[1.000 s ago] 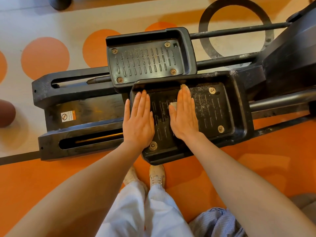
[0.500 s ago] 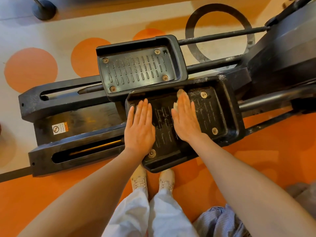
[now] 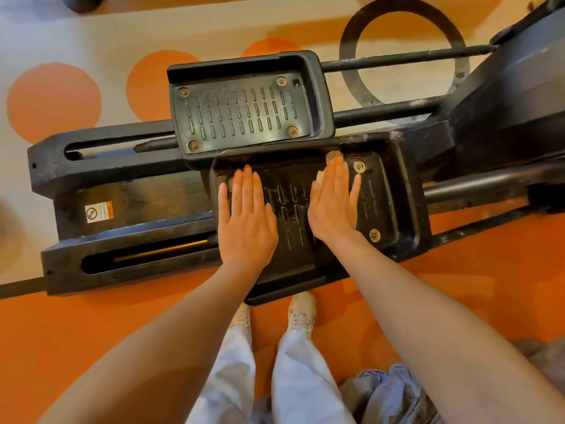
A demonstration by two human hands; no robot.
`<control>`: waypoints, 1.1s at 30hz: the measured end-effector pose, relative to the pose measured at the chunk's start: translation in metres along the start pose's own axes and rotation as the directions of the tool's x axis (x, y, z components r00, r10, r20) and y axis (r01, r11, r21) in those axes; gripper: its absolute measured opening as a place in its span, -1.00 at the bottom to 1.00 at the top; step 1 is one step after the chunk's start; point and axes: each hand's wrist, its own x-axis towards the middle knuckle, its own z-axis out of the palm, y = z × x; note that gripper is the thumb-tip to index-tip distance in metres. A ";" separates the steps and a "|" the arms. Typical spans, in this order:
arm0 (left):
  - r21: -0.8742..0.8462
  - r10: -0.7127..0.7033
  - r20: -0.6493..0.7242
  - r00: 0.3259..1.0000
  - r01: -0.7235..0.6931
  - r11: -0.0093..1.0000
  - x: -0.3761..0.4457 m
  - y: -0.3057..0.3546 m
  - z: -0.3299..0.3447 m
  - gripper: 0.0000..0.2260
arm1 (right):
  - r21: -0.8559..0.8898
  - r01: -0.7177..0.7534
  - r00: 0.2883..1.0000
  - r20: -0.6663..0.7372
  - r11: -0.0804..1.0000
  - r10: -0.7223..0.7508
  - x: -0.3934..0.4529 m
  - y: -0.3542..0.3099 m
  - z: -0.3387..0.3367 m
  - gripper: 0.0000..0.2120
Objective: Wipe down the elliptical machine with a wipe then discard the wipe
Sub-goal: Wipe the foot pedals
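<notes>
The black elliptical machine [image 3: 128, 209] lies across the floor below me, with two ribbed foot pedals. My right hand [image 3: 334, 203] lies flat with straight fingers on the near pedal [image 3: 406, 209], pressing a pale wipe [image 3: 331, 156] whose edge pokes out past the fingertips. My left hand [image 3: 244, 215] rests flat on the left part of the same pedal, fingers straight and holding nothing. The far pedal [image 3: 244, 114] sits just beyond, untouched.
The machine's dark housing [image 3: 513, 111] rises at the right, with rods running to it. Orange and cream flooring with orange circles surrounds the frame. My feet [image 3: 301, 313] stand just below the near pedal. Grey fabric [image 3: 394, 393] lies at bottom right.
My right hand has slid the wipe to the right and farther up the near pedal. The left hand has stayed on the pedal's left part.
</notes>
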 end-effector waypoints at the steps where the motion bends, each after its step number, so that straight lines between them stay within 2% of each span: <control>1: 0.007 -0.001 0.004 1.000 0.001 1.000 0.000 -0.001 0.001 -0.47 | -0.011 -0.005 1.000 -0.004 1.000 0.005 0.002 -0.002 0.000 -0.43; 7: 0.035 -0.009 0.029 1.000 0.008 0.999 0.001 -0.001 0.001 -0.45 | 0.051 0.215 0.976 0.031 0.975 -0.217 -0.006 -0.007 -0.001 -0.41; 9: 0.048 -0.012 0.039 0.999 0.010 0.999 0.001 -0.002 0.001 -0.45 | -0.022 0.175 0.985 0.016 0.984 -0.174 0.000 0.005 -0.002 -0.42; 11: 0.054 -0.016 0.045 0.999 0.014 0.998 0.002 -0.002 0.001 -0.45 | -0.063 0.043 0.999 0.004 0.997 -0.043 0.012 0.018 -0.006 -0.41; 14: 0.056 -0.016 0.047 0.999 0.013 0.998 0.002 -0.001 0.001 -0.45 | -0.094 -0.108 0.990 0.076 0.990 0.115 0.028 0.030 -0.012 -0.38; 17: 0.058 -0.020 0.048 0.999 0.017 0.998 0.002 -0.001 0.001 -0.45 | -0.078 -0.073 0.992 0.097 0.994 0.080 0.025 0.026 -0.012 -0.36; 21: 0.055 -0.024 0.041 0.999 0.022 0.998 0.002 0.001 0.000 -0.45 | 0.036 0.091 0.988 0.122 0.995 -0.095 0.009 0.014 -0.006 -0.36; 24: 0.058 -0.026 0.042 0.999 0.024 0.998 0.003 0.001 -0.001 -0.45 | -0.022 0.138 0.986 0.093 0.990 -0.136 0.009 0.023 -0.007 -0.37; 27: 0.064 -0.031 0.046 0.998 0.028 0.998 0.003 0.001 -0.001 -0.45 | -0.035 0.012 0.998 0.064 0.999 -0.009 0.019 0.033 -0.011 -0.37; 30: 0.062 -0.028 0.046 0.999 0.025 0.998 0.003 0.002 0.000 -0.45 | -0.048 -0.121 0.978 0.165 0.991 0.128 0.031 0.034 -0.014 -0.33; 33: 0.061 -0.032 0.044 0.999 0.029 0.998 0.003 0.002 0.000 -0.45 | -0.042 -0.056 0.980 0.188 0.998 0.063 0.024 0.024 -0.010 -0.29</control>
